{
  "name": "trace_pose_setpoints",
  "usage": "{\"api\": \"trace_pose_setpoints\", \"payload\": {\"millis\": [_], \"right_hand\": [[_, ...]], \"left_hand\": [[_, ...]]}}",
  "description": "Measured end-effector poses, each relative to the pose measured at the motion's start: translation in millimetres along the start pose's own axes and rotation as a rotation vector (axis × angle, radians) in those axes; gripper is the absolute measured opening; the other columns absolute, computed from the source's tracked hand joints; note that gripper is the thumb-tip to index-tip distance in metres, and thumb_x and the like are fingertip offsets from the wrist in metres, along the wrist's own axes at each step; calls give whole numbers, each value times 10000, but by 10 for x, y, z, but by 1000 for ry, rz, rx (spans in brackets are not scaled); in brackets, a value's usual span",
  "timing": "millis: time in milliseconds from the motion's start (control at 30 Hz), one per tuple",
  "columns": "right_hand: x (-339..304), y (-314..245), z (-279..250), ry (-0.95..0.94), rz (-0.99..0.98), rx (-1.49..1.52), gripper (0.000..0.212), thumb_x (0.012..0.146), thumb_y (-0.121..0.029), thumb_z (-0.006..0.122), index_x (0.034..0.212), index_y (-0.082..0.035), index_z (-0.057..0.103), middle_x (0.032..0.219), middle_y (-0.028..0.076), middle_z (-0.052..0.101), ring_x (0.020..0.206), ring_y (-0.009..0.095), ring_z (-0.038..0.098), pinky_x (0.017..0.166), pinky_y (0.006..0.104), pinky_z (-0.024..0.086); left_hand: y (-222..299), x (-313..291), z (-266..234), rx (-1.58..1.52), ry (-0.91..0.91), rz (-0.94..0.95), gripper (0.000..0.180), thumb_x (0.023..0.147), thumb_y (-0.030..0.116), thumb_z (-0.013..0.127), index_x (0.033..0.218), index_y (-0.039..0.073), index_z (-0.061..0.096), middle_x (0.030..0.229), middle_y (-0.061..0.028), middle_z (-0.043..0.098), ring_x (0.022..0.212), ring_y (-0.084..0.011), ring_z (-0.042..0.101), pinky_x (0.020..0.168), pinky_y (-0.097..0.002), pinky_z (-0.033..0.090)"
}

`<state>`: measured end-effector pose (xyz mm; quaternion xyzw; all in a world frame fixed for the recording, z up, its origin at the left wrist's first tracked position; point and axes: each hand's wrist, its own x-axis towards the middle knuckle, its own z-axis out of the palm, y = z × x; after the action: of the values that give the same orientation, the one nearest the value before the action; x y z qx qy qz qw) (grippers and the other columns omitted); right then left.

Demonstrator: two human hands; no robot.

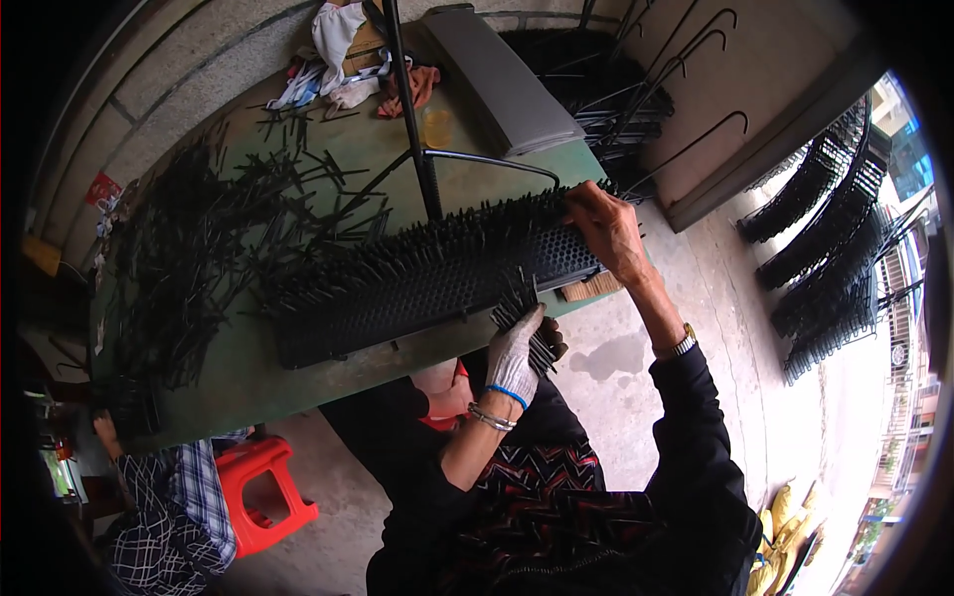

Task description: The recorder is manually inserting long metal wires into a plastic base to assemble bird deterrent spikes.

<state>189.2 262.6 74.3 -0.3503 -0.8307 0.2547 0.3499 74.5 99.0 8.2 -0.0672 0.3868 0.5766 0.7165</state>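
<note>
I see my left hand, in a white glove, closed around a bundle of black pins at the near edge of the green table; my bare right hand pinches the right end of the long black spiked bar lying across the table; loose pins lie heaped to the left.

The one camera sits on my head and looks steeply down over my chest and forearms, which come in from the lower edge. It faces the green table just ahead of me, near enough that the tabletop fills the middle. The fisheye bends the wall above and the pavement at my right toward the dark rim.
</note>
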Motion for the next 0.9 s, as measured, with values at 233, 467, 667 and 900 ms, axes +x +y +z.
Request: {"api": "trace_pose_setpoints", "payload": {"millis": [233, 467, 667, 900], "right_hand": [[42, 60, -16, -34, -62, -29, 118, 898, -27, 567, 1008, 17, 573, 879, 117, 656, 769, 178, 699, 675, 283, 549], [70, 118, 15, -106, -136, -78, 152, 843, -27, 597, 994, -28, 583, 826, 147, 610, 755, 283, 648, 654, 372, 511], [9, 154, 124, 3, -280, -391, 156, 794, -143, 675, 947, -110, 671, 919, 64, 565, 853, 247, 564, 734, 364, 458], [-110, 153, 163, 145, -186, -577, 240, 798, -186, 683, 1035, -150, 698, 923, 48, 564, 876, 233, 536, 768, 356, 428]], "left_hand": [[-9, 6, 0, 7, -24, 8, 164, 887, 210, 656, 860, 51, 629, 730, -60, 636, 617, -185, 635, 575, -328, 561], [-16, 7, 6, -26, -18, 4, 175, 886, 208, 656, 856, 38, 628, 741, -74, 646, 621, -200, 638, 578, -332, 554], [-8, 37, 4, -82, -11, -20, 150, 874, 158, 660, 906, 17, 619, 762, -101, 635, 613, -210, 630, 534, -323, 551], [-15, 20, 20, -48, -27, -5, 150, 881, 202, 661, 901, 55, 635, 769, -80, 649, 655, -217, 641, 600, -356, 550]]}}
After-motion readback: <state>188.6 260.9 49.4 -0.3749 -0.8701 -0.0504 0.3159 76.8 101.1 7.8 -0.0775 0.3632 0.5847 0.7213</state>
